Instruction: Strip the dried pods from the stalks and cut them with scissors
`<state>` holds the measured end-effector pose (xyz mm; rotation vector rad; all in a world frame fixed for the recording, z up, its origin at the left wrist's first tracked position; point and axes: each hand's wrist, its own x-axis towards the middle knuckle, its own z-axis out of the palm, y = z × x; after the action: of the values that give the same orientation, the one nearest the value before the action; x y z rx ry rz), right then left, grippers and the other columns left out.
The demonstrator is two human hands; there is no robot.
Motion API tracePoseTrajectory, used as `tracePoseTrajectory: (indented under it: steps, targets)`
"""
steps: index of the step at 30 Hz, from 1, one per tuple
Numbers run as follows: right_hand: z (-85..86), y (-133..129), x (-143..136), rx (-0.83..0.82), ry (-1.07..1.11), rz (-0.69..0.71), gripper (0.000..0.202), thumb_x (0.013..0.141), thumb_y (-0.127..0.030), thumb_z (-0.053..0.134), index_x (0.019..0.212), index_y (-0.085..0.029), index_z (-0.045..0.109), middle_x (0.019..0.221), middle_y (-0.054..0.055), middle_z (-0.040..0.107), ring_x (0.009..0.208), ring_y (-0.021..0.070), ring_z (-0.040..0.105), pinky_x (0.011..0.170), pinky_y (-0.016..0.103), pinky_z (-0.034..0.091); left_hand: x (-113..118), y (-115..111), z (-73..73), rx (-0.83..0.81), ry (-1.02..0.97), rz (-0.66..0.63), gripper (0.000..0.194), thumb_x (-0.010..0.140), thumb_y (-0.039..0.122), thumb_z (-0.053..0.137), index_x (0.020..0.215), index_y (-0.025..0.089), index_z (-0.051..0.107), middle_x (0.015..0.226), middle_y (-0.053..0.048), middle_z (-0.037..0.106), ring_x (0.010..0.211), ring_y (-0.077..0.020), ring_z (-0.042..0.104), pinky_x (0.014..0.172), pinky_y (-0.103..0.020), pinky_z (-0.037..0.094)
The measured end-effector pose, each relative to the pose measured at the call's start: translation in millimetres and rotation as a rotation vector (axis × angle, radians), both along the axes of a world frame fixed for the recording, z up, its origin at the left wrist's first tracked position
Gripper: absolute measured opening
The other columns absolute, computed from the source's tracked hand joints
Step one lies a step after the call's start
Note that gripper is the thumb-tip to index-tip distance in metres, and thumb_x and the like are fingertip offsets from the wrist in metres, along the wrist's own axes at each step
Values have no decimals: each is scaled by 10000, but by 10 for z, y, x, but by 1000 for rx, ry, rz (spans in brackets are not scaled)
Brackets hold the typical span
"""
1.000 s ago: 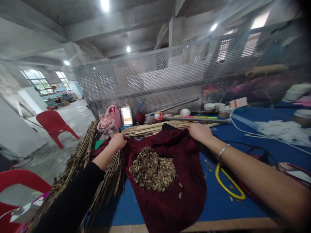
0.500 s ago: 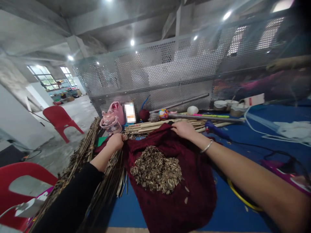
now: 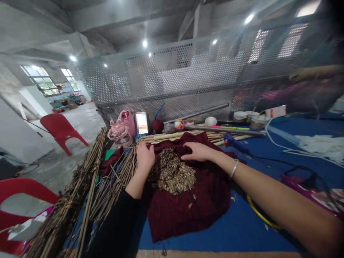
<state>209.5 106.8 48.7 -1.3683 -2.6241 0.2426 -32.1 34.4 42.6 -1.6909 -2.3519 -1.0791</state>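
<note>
A dark red cloth (image 3: pixel 185 218) lies spread before me with a heap of chopped dry brown plant pieces (image 3: pixel 177 173) on it. My left hand (image 3: pixel 145 157) is at the heap's left side, over the cloth's edge, its thumb apart from the fingers. On the far right side of the heap, my right hand (image 3: pixel 199 152) hovers close to the pieces with thumb and fingers spread. Neither hand grips anything that I can see. A few loose pieces lie on the cloth in front of the heap.
Bundles of thin dry stalks (image 3: pixel 72 193) lie to the left on the blue tabletop (image 3: pixel 172 247). Behind the cloth are pale sticks (image 3: pixel 166 136), a pink pot (image 3: pixel 119 132), a phone (image 3: pixel 142 123) and yarn balls (image 3: pixel 157 125). At right are a glue gun (image 3: pixel 233 141) and cables.
Both hands have let go of the cloth's far edge and come down beside the heap. The cloth has sagged and its left side has drawn in. The view has shifted slightly.
</note>
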Motion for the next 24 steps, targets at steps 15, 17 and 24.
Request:
tracePoseTrajectory:
  steps: [15, 17, 24]
  targets:
    - [-196, 205, -231, -81, -30, -79, 144, 763, -297, 596, 741, -191, 691, 777, 46, 705, 757, 190, 631, 693, 250, 432, 300, -593, -335, -136, -252, -125, 525, 894, 413, 299, 1272, 68, 411, 1292, -173, 484, 1206, -223, 447, 1017, -318, 316]
    - [-182, 271, -273, -50, 4, -104, 146, 799, -261, 560, 803, -179, 681, 865, 61, 700, 817, 180, 620, 737, 253, 428, 282, -572, -347, -118, -304, -124, 516, 899, 399, 287, 1274, 64, 405, 1296, -169, 480, 1202, -212, 450, 1013, -298, 322]
    - [-125, 614, -328, 7, 113, -265, 219, 856, -300, 537, 962, -121, 607, 959, 65, 643, 871, 169, 597, 799, 351, 465, 283, -563, -351, -117, -322, -147, 507, 895, 403, 304, 1272, 81, 410, 1288, -162, 487, 1198, -207, 451, 1008, -300, 327]
